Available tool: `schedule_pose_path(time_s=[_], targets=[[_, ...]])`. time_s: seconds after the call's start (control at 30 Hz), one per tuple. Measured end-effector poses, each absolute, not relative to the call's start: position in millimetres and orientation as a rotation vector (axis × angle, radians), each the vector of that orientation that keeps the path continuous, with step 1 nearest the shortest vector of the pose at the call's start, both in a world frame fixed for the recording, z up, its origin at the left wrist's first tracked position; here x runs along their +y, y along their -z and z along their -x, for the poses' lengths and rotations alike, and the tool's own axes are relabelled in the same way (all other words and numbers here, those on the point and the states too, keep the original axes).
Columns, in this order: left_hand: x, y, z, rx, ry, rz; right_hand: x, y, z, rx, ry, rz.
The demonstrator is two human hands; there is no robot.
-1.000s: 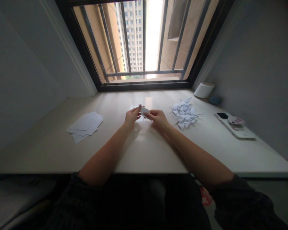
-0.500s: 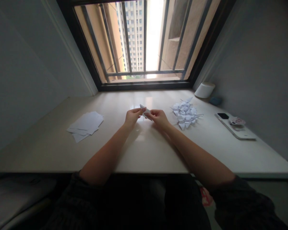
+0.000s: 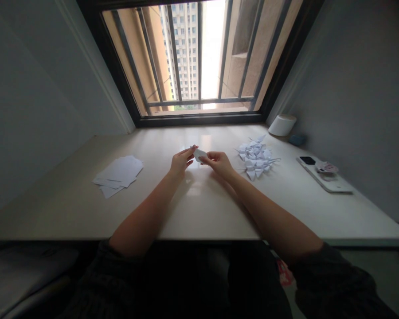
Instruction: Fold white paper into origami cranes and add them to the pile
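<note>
Above the middle of the white counter, a small piece of folded white paper (image 3: 199, 155) is held up between my two hands. My right hand (image 3: 217, 162) pinches its right side between thumb and fingers. At its upper left edge, the fingertips of my left hand (image 3: 182, 159) close on the paper, while the lower fingers curl loosely beneath. To the right lies a heap of pointed folded paper pieces (image 3: 256, 155), which look like origami cranes. Flat sheets of white paper (image 3: 121, 172) overlap in a loose stack on the left.
A phone (image 3: 326, 177) with a round grip on its back lies at the right. Behind it, against the wall, are a white cylindrical object (image 3: 282, 125) and a small blurred blue object (image 3: 296, 140). A barred window (image 3: 199, 118) borders the counter's far side.
My left hand's fingers have shifted up and left along the folded paper and straightened somewhat. The paper has turned, showing a broader face. My right hand keeps its pinch.
</note>
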State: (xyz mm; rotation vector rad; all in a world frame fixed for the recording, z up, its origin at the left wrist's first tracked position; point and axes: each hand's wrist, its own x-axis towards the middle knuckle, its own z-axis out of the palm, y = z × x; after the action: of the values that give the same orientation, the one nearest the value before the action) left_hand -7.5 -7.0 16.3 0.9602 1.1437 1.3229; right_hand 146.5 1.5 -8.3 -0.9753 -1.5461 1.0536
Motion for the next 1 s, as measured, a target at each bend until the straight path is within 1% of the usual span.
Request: schedule_pose_path(time_s=[0.33, 0.6, 0.87, 1.0], targets=[[-3.1, -10.9, 8.1, 1.2, -1.356, -0.983, -2.6, 5.6, -143.1, -1.542, -1.128, 0.903], [-3.3, -9.3, 4.8, 1.301, -1.47, -1.005, -4.0, 6.1, -140.7, -1.506, -1.2, 0.873], [-7.4, -12.9, 2.6, 1.17, -1.3, -1.241, -1.9, 8.0, -142.1, -1.42, -1.18, 0.945], [-9.1, -11.5, 0.8, 1.166, -1.318, -1.241, -1.6, 9.5, -142.0, -1.471, -1.131, 0.945]])
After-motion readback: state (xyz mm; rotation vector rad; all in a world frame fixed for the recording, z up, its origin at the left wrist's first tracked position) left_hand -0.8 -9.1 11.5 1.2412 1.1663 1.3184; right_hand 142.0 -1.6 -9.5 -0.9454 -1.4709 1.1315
